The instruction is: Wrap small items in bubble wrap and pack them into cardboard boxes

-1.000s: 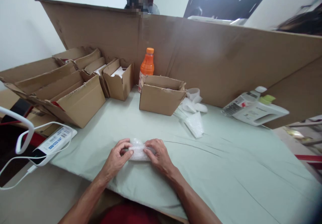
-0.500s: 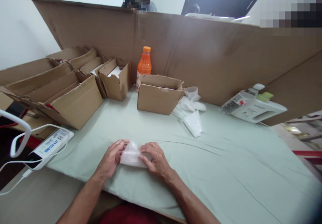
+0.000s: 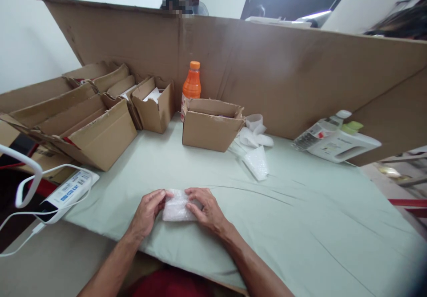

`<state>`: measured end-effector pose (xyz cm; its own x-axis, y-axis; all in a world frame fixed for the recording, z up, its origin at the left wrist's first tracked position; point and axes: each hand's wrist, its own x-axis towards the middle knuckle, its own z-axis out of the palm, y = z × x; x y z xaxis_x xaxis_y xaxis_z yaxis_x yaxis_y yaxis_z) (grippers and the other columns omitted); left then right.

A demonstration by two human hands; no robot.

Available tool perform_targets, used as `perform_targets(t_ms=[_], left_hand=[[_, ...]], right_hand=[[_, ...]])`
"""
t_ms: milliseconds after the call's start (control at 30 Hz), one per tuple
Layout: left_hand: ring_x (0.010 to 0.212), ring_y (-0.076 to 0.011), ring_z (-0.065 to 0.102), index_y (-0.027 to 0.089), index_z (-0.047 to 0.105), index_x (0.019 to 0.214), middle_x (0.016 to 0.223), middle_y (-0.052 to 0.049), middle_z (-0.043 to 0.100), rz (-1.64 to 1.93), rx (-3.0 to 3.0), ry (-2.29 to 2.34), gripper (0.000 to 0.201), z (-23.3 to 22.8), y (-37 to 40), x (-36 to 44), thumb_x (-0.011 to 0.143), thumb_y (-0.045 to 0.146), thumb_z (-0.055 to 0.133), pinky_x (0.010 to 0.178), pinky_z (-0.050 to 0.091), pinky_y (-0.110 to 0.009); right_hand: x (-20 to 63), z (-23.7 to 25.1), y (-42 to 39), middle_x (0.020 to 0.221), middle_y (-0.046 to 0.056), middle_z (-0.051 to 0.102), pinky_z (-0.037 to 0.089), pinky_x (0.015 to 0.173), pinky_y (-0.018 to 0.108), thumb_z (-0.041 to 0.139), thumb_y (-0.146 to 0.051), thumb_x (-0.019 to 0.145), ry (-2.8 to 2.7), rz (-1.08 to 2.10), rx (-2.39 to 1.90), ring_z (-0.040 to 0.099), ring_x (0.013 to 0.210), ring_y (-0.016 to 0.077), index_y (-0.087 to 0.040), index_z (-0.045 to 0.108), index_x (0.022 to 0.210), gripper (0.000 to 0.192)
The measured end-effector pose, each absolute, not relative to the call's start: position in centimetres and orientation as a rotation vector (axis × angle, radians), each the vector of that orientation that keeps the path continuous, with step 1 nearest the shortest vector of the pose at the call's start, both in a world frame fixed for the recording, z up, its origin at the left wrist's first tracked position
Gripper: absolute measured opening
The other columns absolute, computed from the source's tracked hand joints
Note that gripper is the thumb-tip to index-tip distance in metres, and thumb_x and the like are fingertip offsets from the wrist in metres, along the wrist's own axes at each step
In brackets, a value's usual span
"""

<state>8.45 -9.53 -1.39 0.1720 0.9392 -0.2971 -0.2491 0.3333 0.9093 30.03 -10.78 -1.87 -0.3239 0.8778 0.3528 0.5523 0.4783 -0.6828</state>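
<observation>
A small, roughly rectangular bundle of clear bubble wrap (image 3: 176, 208) lies low over the near part of the cloth-covered table (image 3: 283, 234). My left hand (image 3: 148, 208) grips its left end, with thumb and fingers curled at the upper left corner. On the right end, my right hand (image 3: 205, 208) has its fingers over the top edge and its thumb pressed on the near face. Whether anything sits inside the wrap I cannot tell.
Ahead stands an open cardboard box (image 3: 210, 130), with an orange bottle (image 3: 191, 83) behind it. Loose bubble wrap (image 3: 256, 161) lies to its right. More cardboard boxes (image 3: 103, 141) and a white device with cables (image 3: 70, 194) are left. A white jug (image 3: 347, 144) leans against the cardboard wall (image 3: 283, 74).
The upper flap of the bubble wrap has come down, so the bundle looks flatter and neater. My left hand has shifted slightly at its corner; my right hand has barely moved.
</observation>
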Motion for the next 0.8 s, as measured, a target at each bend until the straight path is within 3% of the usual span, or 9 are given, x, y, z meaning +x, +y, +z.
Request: perform_targets(t_ms=[333, 600, 800], left_hand=[[0.078, -0.0166, 0.058, 0.015, 0.074, 0.092, 0.084, -0.004, 0.069, 1.003, 0.864, 1.018, 0.038, -1.7, -10.1, 8.4, 0.075, 0.049, 0.076, 0.07, 0.044, -0.025], [0.07, -0.0125, 0.055, 0.016, 0.071, 0.097, 0.084, -0.002, 0.067, 0.989, 0.891, 1.027, 0.039, -2.2, -10.3, 8.5, 0.075, 0.047, 0.078, 0.065, 0.042, -0.023], [0.08, -0.0144, 0.059, 0.017, 0.07, 0.102, 0.094, -0.003, 0.068, 0.988, 0.933, 0.978, 0.04, -2.5, -10.4, 8.7, 0.076, 0.045, 0.078, 0.072, 0.045, -0.023]], right_hand=[[29.8, -2.5, -10.8, 0.106, 0.004, 0.075, 0.046, 0.092, 0.036, 0.062, -0.025, 0.092, -1.97, 0.665, -1.222, 0.069, 0.1, 0.02, -0.023, 0.065, 0.095, 0.005], [29.7, -2.7, -10.9, 0.105, 0.004, 0.075, 0.046, 0.09, 0.035, 0.064, -0.023, 0.09, -1.985, 0.655, -1.216, 0.069, 0.098, 0.0198, -0.023, 0.066, 0.095, 0.006], [29.7, -3.0, -10.8, 0.106, 0.004, 0.075, 0.045, 0.09, 0.035, 0.064, -0.023, 0.09, -1.981, 0.659, -1.216, 0.069, 0.099, 0.0197, -0.023, 0.066, 0.096, 0.006]])
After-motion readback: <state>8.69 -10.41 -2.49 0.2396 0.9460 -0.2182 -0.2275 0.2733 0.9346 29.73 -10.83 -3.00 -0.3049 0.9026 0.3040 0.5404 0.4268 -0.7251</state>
